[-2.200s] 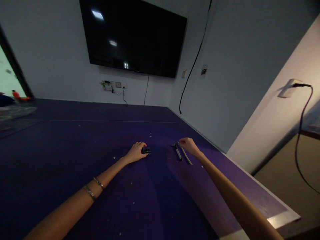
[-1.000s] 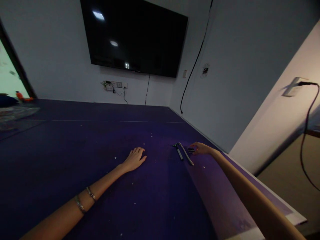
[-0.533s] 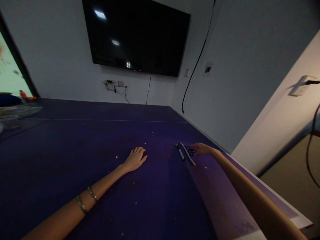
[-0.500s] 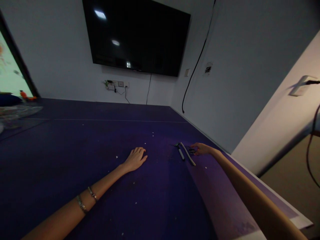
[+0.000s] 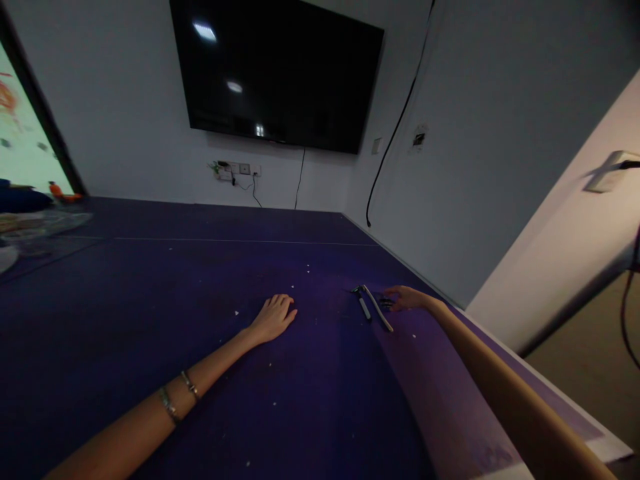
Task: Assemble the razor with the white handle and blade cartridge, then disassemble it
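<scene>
My left hand (image 5: 273, 317) lies palm down on the purple tabletop (image 5: 320, 373), thumb apart from the fingers, holding nothing. Two bands circle that wrist. To the right, my right hand (image 5: 406, 299) is at a small dark object (image 5: 386, 303), its fingers and thumb apart on either side of it; what kind of object it is, I cannot make out. Just left of it lies a thin, slightly curved pale grey strip (image 5: 379, 310). Beside the strip is a slim tool with a black and grey handle (image 5: 365, 307) and a small head at its far end, resembling a razor.
Small white scraps (image 5: 237, 313) dot the tabletop. Clear plastic (image 5: 70, 222) and an orange item (image 5: 63, 193) are at the far left. Ahead, a large black screen (image 5: 280, 73) hangs on the wall above sockets (image 5: 244, 169). A black cable (image 5: 395, 133) dangles near the corner.
The whole view has shifted slightly, so everything appears a little further right. Both hands stay in nearly the same places relative to the table and tools.
</scene>
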{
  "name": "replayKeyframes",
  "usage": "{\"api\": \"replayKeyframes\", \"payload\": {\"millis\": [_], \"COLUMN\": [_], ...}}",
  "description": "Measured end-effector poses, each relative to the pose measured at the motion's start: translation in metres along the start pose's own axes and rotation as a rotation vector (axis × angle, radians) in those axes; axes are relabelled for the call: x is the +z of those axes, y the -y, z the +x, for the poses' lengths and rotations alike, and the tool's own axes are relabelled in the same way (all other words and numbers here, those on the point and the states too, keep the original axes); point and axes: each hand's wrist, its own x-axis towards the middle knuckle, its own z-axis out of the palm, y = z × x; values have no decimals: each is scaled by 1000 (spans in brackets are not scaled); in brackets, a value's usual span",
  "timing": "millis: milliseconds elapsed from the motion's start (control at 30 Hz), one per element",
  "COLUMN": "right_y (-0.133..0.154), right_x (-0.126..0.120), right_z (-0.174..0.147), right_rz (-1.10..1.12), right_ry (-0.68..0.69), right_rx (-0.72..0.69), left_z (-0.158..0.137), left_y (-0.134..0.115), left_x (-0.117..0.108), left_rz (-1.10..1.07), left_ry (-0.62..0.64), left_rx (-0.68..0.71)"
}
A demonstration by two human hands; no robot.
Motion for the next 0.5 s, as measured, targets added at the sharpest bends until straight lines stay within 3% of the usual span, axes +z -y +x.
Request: {"api": "replayKeyframes", "payload": {"millis": [100,267,500], "right_y": [0,12,62], "right_x": [-4,-12,9], "right_z": [2,9,27], "right_rz": [6,-15,-103], "right_ry": [-44,-121,-256], "right_rx": [65,19,-232], "left_z": [0,2,-1], "left_y": [2,6,18], "left_x": [2,5,-5], "left_rz": [-14,-98,-198], "left_ry": [-9,-35,-101], "left_rx": [1,-33,-113]}}
